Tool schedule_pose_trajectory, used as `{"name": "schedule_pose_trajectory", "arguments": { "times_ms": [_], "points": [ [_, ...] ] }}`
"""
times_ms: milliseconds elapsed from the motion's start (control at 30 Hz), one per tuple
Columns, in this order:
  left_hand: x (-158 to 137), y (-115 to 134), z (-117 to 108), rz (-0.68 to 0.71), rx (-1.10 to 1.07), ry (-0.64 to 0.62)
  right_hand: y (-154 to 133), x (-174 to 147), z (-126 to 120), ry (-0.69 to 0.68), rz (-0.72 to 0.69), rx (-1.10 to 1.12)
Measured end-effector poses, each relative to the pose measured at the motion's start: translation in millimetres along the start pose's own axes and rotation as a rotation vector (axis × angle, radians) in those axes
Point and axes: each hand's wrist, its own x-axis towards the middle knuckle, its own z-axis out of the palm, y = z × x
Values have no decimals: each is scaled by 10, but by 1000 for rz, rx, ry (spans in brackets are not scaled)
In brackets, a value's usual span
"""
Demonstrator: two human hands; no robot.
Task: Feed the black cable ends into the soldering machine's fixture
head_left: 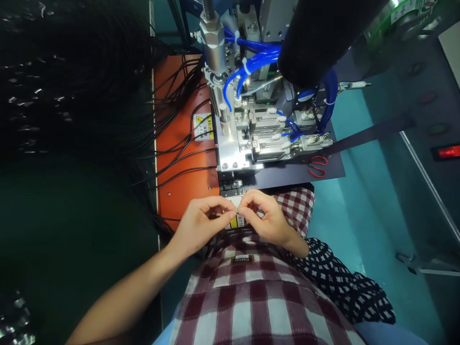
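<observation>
My left hand (201, 220) and my right hand (264, 215) meet in front of my checkered apron (247, 306), just short of the machine's near edge. Thumb and forefinger of each hand are pinched together, and the fingertips almost touch. Between them is a tiny piece, too small to name. Beneath the fingertips lies a label with a yellow patch (234, 222). Beyond the hands stands a metal machine (233, 143) with pneumatic cylinders and blue air hoses (260, 60).
An orange plate (187, 191) crossed by black cables (179, 158) lies left of the machine, with a warning label (203, 127) on it. Red-handled scissors (317, 166) rest on the dark plate at right. A black cylinder (316, 38) juts in from above. Bundled dark strands (72, 86) fill the left.
</observation>
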Motion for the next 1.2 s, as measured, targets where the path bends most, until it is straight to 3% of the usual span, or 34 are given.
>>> {"name": "schedule_pose_trajectory", "arguments": {
  "times_ms": [200, 467, 667, 900, 1200],
  "points": [
    [-2, -30, 17, -3, -59, 68, 20, -30, 22, 58, 155, 48],
    [11, -60, 26, -4, -75, 54, 74, -71, 107, 59, 178, 90],
    [22, -46, 29, -38, -101, 39, 45, -33, 23, 93, 213, 119],
    [25, -4, 31, -33, -102, 42, 66, -58, 61, 36, 250, 165],
    [26, 0, 45, -3, -17, 22, 30, -44, 57, 112, 265, 161]
  ]
}}
